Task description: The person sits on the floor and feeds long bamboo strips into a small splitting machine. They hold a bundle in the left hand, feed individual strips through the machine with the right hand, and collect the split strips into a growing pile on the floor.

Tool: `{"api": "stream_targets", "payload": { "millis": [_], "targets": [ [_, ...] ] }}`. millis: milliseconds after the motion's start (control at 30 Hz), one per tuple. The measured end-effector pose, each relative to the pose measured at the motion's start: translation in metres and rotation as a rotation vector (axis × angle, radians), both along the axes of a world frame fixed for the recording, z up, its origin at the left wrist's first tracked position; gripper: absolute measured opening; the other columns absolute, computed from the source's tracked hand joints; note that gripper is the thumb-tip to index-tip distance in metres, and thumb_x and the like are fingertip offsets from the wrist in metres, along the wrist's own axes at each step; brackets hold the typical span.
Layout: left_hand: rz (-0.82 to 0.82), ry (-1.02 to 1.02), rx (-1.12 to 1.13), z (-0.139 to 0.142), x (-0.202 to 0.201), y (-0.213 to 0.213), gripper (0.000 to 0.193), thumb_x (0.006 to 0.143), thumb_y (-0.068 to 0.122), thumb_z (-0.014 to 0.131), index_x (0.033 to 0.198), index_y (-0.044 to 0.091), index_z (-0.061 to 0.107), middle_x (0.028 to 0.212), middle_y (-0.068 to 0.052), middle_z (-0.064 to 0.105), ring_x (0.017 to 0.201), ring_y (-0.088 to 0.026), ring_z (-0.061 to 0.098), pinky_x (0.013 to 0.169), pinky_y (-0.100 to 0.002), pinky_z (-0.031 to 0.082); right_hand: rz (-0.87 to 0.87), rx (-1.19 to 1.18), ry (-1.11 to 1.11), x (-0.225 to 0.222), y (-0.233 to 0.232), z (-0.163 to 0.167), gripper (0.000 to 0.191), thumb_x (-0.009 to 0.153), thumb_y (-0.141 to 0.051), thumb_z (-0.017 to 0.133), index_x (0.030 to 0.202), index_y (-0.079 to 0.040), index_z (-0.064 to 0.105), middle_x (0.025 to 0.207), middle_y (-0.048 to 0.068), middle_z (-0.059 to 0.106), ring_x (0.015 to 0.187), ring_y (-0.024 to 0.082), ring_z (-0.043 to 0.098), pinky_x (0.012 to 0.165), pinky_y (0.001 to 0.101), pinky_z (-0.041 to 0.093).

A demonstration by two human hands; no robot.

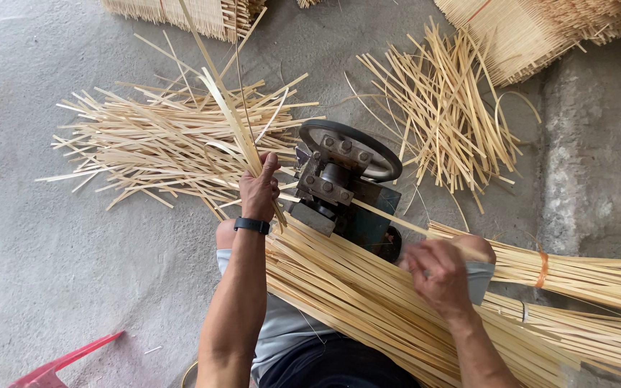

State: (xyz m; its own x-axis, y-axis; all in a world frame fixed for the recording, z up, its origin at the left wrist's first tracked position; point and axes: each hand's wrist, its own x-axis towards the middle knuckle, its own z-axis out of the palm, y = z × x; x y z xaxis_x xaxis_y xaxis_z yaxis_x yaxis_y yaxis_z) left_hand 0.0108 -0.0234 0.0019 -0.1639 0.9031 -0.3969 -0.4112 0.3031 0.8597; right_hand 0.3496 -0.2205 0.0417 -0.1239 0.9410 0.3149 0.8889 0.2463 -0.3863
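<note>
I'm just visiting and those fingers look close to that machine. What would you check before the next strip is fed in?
1. Left hand has a firm grip on the split strips: ok.
2. Right hand on a strip: cannot tell, blurred.
3. Both hands apart from the machine's wheel: ok.
4. Strip lined up into the machine: ok.
5. Bundle of strips across the lap within reach: ok.
6. Wheel turning: cannot tell.

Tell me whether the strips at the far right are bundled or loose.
Bundled: an orange band wraps the strips together, unlike the loose pile on the floor.
</note>
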Motion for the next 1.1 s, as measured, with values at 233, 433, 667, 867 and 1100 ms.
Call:
{"api": "stream_targets", "payload": {
  "millis": [233,433,667,867,1100],
  "targets": [
    [-0.006,-0.035,-0.003,-0.002,0.003,-0.003,0.037,0.090,0.034,0.077,0.115,0.009,0.068,0.090,-0.003,0.067,0.053,-0.003,0.047,0.041,-0.018,0.037,-0.132,-0.603,0.262,0.012,-0.022,-0.029,0.017,0.086,-0.024,0.076,0.094,-0.009,0.077,0.092,0.006,0.078,0.079,0.018,0.076,0.072,0.0378,0.064],
    [-0.014,-0.035,0.009,0.000,0.001,-0.001,0.036,0.091,0.034,0.077,0.115,0.008,0.068,0.089,-0.003,0.067,0.053,-0.003,0.047,0.040,-0.018,0.036,-0.279,-0.655,0.357,0.060,-0.027,-0.026,0.017,0.089,-0.023,0.072,0.102,-0.013,0.078,0.097,0.003,0.078,0.078,0.016,0.075,0.070,0.0316,0.067],
    [-0.005,-0.005,-0.007,-0.001,-0.003,-0.003,0.036,0.090,0.033,0.077,0.114,0.007,0.068,0.090,-0.004,0.069,0.053,-0.003,0.048,0.041,-0.019,0.037,-0.367,-0.308,0.415,0.099,-0.033,0.013,0.023,0.086,-0.022,0.080,0.105,-0.008,0.079,0.099,0.004,0.074,0.089,0.016,0.072,0.079,0.0285,0.059],
    [-0.015,-0.013,-0.001,-0.001,-0.001,-0.004,0.038,0.089,0.032,0.078,0.115,0.007,0.068,0.089,-0.003,0.069,0.054,-0.003,0.049,0.041,-0.019,0.038,-0.428,-0.324,0.418,0.097,-0.031,0.008,0.023,0.084,-0.020,0.083,0.101,-0.006,0.079,0.092,0.005,0.075,0.082,0.016,0.069,0.074,0.0288,0.056],
    [-0.007,0.024,-0.003,0.001,-0.008,-0.007,0.041,0.088,0.032,0.079,0.118,0.006,0.068,0.089,-0.002,0.068,0.055,-0.003,0.049,0.042,-0.018,0.040,-0.418,-0.810,0.698,0.100,-0.044,-0.015,0.020,0.076,-0.015,0.086,0.094,-0.008,0.086,0.084,0.009,0.084,0.080,0.018,0.074,0.072,0.0328,0.057]
  ]
}}
